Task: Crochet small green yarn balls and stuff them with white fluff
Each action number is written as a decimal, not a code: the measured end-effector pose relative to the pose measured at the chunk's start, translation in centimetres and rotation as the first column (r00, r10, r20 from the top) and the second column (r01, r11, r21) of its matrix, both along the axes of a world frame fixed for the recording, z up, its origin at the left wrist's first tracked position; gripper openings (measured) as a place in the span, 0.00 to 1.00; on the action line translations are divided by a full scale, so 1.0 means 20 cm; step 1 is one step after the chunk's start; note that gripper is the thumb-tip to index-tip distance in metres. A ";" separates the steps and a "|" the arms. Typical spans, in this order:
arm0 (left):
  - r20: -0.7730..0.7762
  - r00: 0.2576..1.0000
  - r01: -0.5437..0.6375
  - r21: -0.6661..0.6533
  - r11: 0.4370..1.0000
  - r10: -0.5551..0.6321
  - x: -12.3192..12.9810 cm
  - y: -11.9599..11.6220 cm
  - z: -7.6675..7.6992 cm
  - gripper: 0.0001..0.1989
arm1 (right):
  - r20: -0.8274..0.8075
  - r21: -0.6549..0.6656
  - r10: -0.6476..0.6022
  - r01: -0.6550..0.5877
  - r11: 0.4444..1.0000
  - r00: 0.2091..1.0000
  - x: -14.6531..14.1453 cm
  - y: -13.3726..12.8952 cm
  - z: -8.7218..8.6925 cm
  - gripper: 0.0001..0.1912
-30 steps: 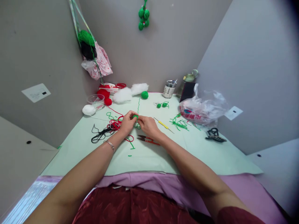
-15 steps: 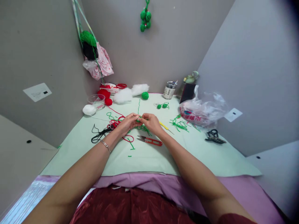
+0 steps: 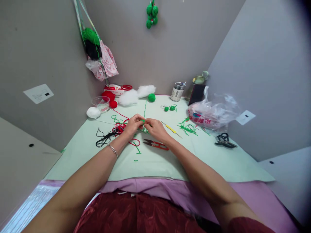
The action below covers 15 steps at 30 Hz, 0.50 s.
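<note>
We list, on the worktop (image 3: pixel 170 170): 1 yarn piece (image 3: pixel 143 122) between left hand (image 3: pixel 132 126) and right hand (image 3: pixel 155 128); snips (image 3: pixel 153 143) before them; crochet hook (image 3: pixel 171 128) to their right; yarn tangle (image 3: pixel 118 128) to their left. Behind: 1 yarn ball (image 3: pixel 151 97), 2 stuffing wads (image 3: pixel 128 98) at its left, 1 tin (image 3: pixel 177 93) at its right. Far right: plastic bag (image 3: pixel 204 113), hair clip (image 3: pixel 225 142) before it. Far left: tub (image 3: pixel 104 108).
</note>
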<state>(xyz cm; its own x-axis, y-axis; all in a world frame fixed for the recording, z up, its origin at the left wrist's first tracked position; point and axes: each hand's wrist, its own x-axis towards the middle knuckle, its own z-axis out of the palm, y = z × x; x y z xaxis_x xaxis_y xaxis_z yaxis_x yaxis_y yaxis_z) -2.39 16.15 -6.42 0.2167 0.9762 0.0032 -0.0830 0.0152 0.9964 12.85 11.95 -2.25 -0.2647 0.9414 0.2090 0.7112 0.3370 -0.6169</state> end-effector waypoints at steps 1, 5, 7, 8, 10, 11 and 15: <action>-0.011 1.000 0.002 -0.002 1.000 -0.002 0.00 0.00 0.00 0.16 | 0.024 0.006 -0.018 0.018 1.000 1.000 0.00 0.00 -0.01 0.10; -0.038 0.999 0.032 -0.021 0.999 -0.033 0.00 -0.02 -0.01 0.18 | 0.091 0.041 -0.074 0.071 0.997 0.993 0.01 0.02 -0.02 0.09; -0.037 0.997 0.060 -0.030 0.998 -0.061 0.00 -0.03 -0.02 0.17 | 0.090 0.043 -0.082 0.079 0.996 0.993 0.02 0.03 -0.03 0.08; -0.034 0.996 0.079 -0.031 0.996 -0.080 0.00 -0.03 -0.01 0.17 | 0.078 0.038 -0.085 0.082 0.996 0.993 0.03 0.04 -0.03 0.07; -0.021 0.992 0.121 -0.021 0.992 -0.121 -0.01 -0.04 0.00 0.16 | 0.032 0.020 -0.087 0.086 0.996 0.996 0.06 0.06 -0.03 0.05; -0.015 0.990 0.142 -0.009 0.990 -0.142 -0.01 -0.04 0.02 0.16 | -0.002 0.003 -0.086 0.086 0.996 0.996 0.07 0.07 -0.03 0.05; -0.023 0.980 0.199 0.087 0.976 -0.198 -0.04 -0.06 0.10 0.20 | -0.184 -0.104 -0.057 0.038 0.994 0.981 0.12 0.10 -0.01 0.12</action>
<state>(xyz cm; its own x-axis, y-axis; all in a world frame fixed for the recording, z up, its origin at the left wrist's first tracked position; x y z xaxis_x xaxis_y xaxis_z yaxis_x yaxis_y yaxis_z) -3.26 14.85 -4.36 0.4064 0.9099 0.0833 -0.0734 -0.0583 0.9956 15.31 13.95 -2.53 -0.1841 0.9706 0.1550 0.5940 0.2355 -0.7692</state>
